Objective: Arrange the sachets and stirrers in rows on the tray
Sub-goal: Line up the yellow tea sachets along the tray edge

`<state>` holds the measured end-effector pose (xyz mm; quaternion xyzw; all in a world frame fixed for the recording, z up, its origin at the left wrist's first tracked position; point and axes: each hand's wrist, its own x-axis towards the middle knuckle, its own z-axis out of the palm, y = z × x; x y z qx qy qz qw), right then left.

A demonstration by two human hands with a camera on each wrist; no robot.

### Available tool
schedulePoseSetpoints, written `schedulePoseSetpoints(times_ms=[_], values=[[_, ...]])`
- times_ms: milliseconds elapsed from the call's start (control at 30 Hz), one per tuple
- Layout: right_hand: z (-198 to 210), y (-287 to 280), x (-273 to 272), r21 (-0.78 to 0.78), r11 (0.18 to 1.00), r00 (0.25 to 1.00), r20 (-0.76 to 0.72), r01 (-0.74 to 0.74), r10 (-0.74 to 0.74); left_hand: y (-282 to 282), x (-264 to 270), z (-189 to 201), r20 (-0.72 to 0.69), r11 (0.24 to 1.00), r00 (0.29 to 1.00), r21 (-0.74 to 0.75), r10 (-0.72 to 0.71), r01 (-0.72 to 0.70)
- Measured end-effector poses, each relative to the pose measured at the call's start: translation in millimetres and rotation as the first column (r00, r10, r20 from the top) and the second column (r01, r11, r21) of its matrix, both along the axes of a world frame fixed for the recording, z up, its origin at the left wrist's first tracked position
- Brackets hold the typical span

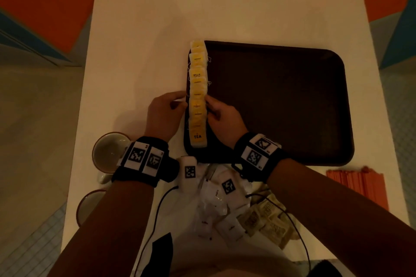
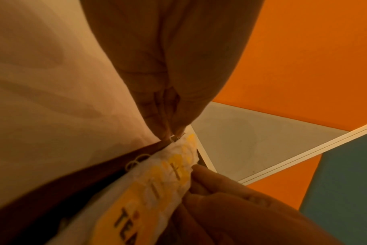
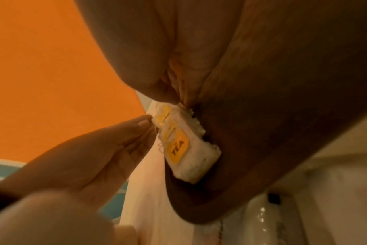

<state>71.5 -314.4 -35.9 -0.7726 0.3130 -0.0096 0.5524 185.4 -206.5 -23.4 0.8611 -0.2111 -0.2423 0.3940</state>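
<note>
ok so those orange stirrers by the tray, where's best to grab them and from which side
Probably across the middle of the orange stirrers, pinching the bundle's two long sides from above. They lie flat on the table as a long narrow stack just off the tray at its near right corner, so a mid-length grip should keep them together. The right hand is nearer.

tea sachets (image 3: 184,145) — tray edge | left hand (image 3: 90,149) fingers straight, touching

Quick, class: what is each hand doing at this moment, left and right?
Left hand: open, straight fingers touching the left edge of the tea sachet row.
Right hand: open, fingers pressing the row's right edge on the tray.
</note>
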Motion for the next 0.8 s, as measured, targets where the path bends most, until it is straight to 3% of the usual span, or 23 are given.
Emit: schedulePoseSetpoints(times_ms=[167,433,567,633,800], values=[[-0.2,-12.3,7.6,-0.028,0.992,0.992,-0.021,0.126,-0.126,-10.2,10.6,0.1,0.023,1.000,0.999,-0.016,-0.023,0.024],[-2.1,-23.1,32.0,-0.018,0.998,0.998,0.026,0.060,-0.059,-25.6,23.1,-7.2,-0.036,0.996,0.998,-0.067,-0.059,0.057],[-0.7,-26.2,34.8,0.029,0.986,0.986,0.021,0.164,-0.165,-27.7,25.9,-6.9,-0.013,0.995,0.997,-0.074,-0.075,0.074],[1.8,-27.7,37.3,0.082,0.986,0.988,0.028,0.148,-0.150,-28.9,27.8,-7.2,-0.007,0.993,0.997,-0.083,-0.081,0.081],[5.5,-42.0,51.1,0.064,0.973,0.975,-0.014,0.220,-0.220,-36.1,35.9,-8.1,0.028,0.989,0.994,-0.106,-0.102,0.105]])
